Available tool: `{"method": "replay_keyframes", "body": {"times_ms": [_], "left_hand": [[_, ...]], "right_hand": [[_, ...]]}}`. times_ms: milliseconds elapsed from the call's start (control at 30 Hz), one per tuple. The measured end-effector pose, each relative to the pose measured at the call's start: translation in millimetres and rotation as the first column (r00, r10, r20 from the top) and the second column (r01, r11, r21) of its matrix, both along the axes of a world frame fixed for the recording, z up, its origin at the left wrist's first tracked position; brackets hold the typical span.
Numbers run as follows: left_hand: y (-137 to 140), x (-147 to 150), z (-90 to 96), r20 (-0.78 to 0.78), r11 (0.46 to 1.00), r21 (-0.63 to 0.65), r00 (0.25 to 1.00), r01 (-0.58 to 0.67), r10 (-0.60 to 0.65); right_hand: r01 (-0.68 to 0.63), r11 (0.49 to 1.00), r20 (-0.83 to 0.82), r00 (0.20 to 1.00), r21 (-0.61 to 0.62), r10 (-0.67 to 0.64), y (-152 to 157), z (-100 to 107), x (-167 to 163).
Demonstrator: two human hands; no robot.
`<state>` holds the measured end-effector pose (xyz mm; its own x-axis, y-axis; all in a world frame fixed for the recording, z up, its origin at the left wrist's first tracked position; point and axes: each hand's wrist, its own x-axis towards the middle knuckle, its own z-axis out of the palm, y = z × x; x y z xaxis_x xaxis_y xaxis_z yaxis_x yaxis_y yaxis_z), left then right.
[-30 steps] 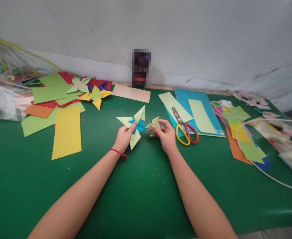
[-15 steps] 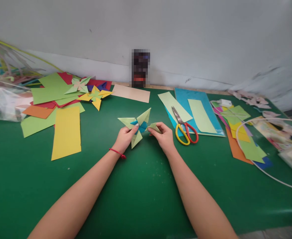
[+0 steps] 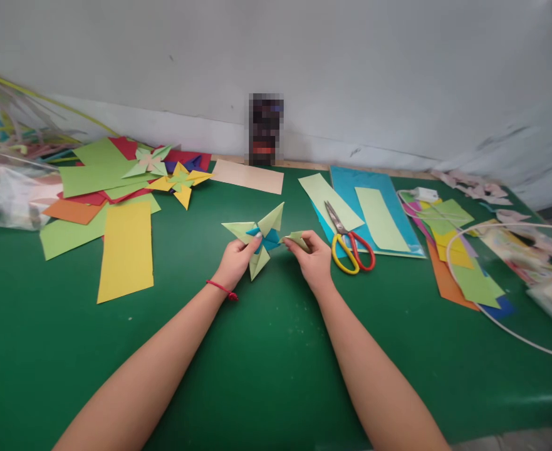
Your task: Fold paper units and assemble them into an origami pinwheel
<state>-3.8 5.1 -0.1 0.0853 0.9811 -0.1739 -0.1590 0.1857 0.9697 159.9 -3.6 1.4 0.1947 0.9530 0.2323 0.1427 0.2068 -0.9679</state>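
A folded paper star, with pale green points and a blue middle, is held just above the green table. My left hand, with a red cord at the wrist, is closed on its left side, the thumb pressed on the blue middle. At the star's right side, my right hand pinches a pale green folded paper point. Whether this point is joined to the star I cannot tell. Scissors with one yellow and one red handle lie to the right of my right hand.
Pale green strips lie on a blue sheet at the right. A yellow paper and finished stars lie at the left. A blurred upright object stands by the wall. A white cable loops at the far right.
My right hand has shifted slightly to the right with the pale green point, away from the star's blue middle. The left hand has stayed nearly still on the star.
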Motion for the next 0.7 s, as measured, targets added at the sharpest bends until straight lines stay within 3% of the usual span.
{"method": "replay_keyframes", "body": {"times_ms": [233, 700], "left_hand": [[-0.3, -0.1, 1.8, 0.046, 0.998, -0.052, 0.998, 0.033, -0.03], [0.2, -1.0, 3.7, 0.048, 0.994, 0.015, 0.993, 0.104, -0.104]], "right_hand": [[-0.073, 0.993, 0.13, 0.99, 0.09, 0.061, -3.8, 4.1, -2.2], [-0.07, 0.997, 0.164, 0.985, 0.045, 0.061, -3.7, 6.9, -1.8]]}}
